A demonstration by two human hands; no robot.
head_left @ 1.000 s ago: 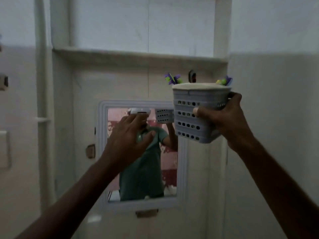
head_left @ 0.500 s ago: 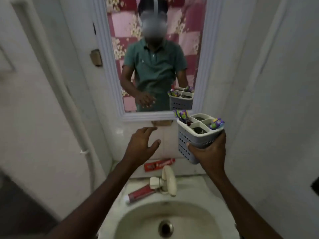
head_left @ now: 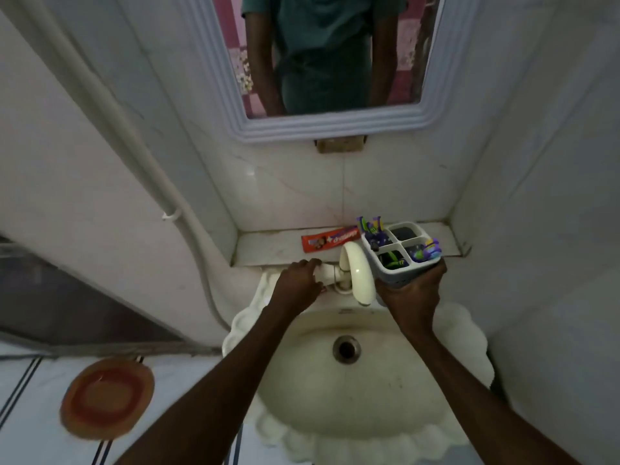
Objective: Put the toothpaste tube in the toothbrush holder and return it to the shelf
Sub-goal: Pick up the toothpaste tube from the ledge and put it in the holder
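**Reaching down for the tube**

Dropping from shelf height, my view now covers the basin. One red toothpaste tube (head_left: 331,238) lies on the ledge at twelve o'clock from the tap (head_left: 356,276). My left hand (head_left: 299,282) has come down at the tap's nine o'clock, fingers curled; on what, I cannot tell. My right hand (head_left: 412,294) grips the toothbrush holder (head_left: 399,250) at three o'clock. The tap crowds the reach.

- My left hand (head_left: 299,280) is stretched forward, palm down, fingers curled closed at the far end of a straight forearm.
- My right hand (head_left: 413,290) is raised beside it, fingers wrapped from below in a firm grasp, thumb on the near side.
- Both bare forearms run in from the lower edge.
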